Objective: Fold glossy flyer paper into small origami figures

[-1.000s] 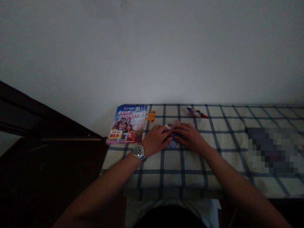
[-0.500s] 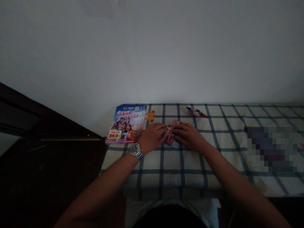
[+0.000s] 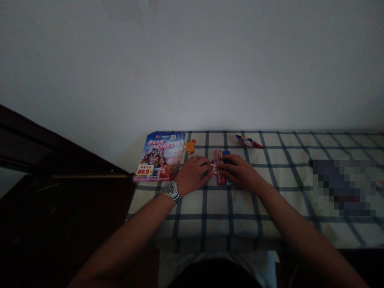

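I am reading the head feed. Clock positions below are taken from the folded paper point(image 3: 220, 173), with 12 o'clock toward the wall point(image 3: 192, 64).

1. Task item: the folded paper, a narrow pink-red strip with blue showing behind it, stands upright in the frame. It lies on the checked cloth point(image 3: 240, 228), directly between both hands.

2. Left hand point(image 3: 193, 174): the grip is closed in toward the paper. The fingertips point(image 3: 208, 170) touch its left edge, and the thumb side is hidden. A steel-band watch point(image 3: 171, 190) sits on the wrist.

3. Right hand point(image 3: 240, 173): the grip is clenched on the paper. The fingers point(image 3: 228, 166) lie across its right side and hide part of it.

4. Surroundings:
- 10 o'clock: a stack of flyers point(image 3: 159, 157) printed with people and a yellow "89.9" price tag, lying just beyond the left hand.
- 11 o'clock: an orange cut-out point(image 3: 190, 146), just beside the stack.
- 1 o'clock: a small folded piece point(image 3: 248, 141) in red and blue, near the far edge of the cloth.
- 3 o'clock: a blurred patch point(image 3: 343, 188), well apart from the hands; its contents cannot be read.
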`<action>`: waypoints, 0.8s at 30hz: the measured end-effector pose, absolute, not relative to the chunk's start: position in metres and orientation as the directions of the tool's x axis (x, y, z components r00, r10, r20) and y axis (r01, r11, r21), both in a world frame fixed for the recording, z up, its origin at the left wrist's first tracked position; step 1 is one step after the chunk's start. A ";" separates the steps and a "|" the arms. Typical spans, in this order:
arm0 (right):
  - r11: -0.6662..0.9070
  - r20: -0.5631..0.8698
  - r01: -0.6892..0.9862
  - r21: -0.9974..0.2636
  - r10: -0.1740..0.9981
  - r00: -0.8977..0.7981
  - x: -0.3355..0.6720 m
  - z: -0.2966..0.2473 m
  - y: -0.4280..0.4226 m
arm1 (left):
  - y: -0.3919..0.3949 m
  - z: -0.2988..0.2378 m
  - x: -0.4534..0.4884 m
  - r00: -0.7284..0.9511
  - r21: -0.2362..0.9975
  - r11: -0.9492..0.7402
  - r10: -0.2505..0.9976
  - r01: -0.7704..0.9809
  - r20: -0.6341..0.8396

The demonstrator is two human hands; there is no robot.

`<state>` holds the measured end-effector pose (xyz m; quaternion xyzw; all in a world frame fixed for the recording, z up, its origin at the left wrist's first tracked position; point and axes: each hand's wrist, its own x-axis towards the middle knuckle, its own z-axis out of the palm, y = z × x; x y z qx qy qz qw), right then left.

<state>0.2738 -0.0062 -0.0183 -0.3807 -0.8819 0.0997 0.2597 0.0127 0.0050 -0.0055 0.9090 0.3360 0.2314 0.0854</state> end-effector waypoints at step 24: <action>0.696 0.390 0.617 -0.368 0.718 -0.577 0.274 -0.021 -0.006 | 0.002 -0.002 0.012 0.703 0.239 -0.776 0.631 0.584 0.328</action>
